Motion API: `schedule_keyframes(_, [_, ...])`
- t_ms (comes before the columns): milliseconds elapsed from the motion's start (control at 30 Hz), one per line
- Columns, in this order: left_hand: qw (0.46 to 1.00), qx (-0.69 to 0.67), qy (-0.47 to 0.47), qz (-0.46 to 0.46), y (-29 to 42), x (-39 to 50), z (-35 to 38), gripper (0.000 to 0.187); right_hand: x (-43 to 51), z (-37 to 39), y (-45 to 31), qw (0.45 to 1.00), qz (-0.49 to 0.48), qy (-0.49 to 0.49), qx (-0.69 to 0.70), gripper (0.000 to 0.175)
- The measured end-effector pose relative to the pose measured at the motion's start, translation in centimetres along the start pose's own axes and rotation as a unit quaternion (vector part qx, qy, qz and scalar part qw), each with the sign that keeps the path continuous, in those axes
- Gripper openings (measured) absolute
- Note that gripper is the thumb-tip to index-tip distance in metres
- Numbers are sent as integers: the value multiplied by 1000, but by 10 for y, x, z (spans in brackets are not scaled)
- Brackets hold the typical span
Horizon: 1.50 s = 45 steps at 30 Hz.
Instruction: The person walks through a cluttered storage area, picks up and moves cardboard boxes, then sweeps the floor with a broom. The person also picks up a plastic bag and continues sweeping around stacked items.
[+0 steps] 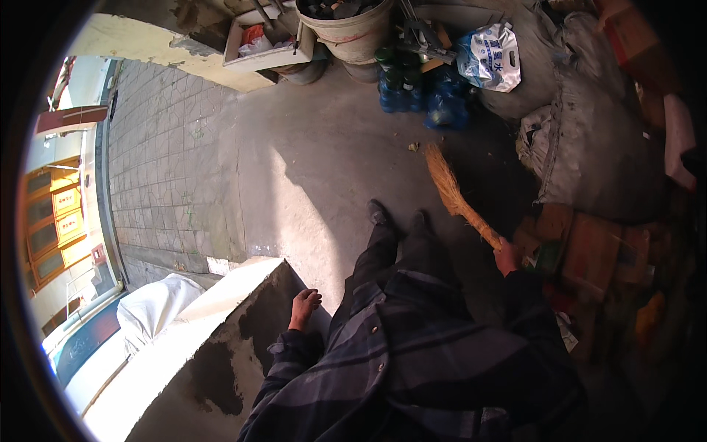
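In my right hand (505, 258) is the handle of a straw hand broom (448, 185). Its bristles point away from me and lie over the concrete floor, near a small dry leaf (413, 147). I cannot tell whether the bristle tips touch the floor. My left hand (305, 308) hangs beside my hip with nothing seen in it, its fingers loosely bent. It is close to a low plastered wall (259, 320) with dark bare patches.
Ahead stand a white bucket (348, 33), a white box (270, 52), blue-wrapped bottles (400, 91) and a silver-blue bag (489, 58). Full grey sacks (596, 121) and cardboard boxes (594, 254) crowd the right. Paving (171, 149) lies on the left.
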<state>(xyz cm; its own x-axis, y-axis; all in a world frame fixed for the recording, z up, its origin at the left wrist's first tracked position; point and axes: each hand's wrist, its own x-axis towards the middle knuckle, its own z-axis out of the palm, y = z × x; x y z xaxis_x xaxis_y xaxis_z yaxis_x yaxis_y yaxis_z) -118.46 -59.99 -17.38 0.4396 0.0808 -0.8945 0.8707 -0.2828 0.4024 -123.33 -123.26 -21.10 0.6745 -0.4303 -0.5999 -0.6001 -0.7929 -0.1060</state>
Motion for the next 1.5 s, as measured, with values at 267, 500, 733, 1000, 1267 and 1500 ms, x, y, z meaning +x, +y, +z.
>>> schedule_keyframes(267, [998,12,-23,-64,35,-8,23,32,57,66,-53,949,243,-15,202,38])
schedule_keyframes(500, [998,9,8,-60,62,-19,51,31,186,84,-160,999,18,-32,1,26])
schedule_keyframes(733, [994,-88,13,-58,63,-25,90,32,227,36,-225,926,68,-134,346,28])
schedule_keyframes(1000, [988,-134,54,-57,47,-33,123,33,174,-51,-200,857,110,-274,422,20])
schedule_keyframes(1267, [974,-196,83,-74,27,-49,153,32,170,-29,-181,883,127,-272,361,16])
schedule_keyframes(1500, [963,-233,115,-76,-2,-67,169,34,228,-34,-281,801,149,-339,471,12])
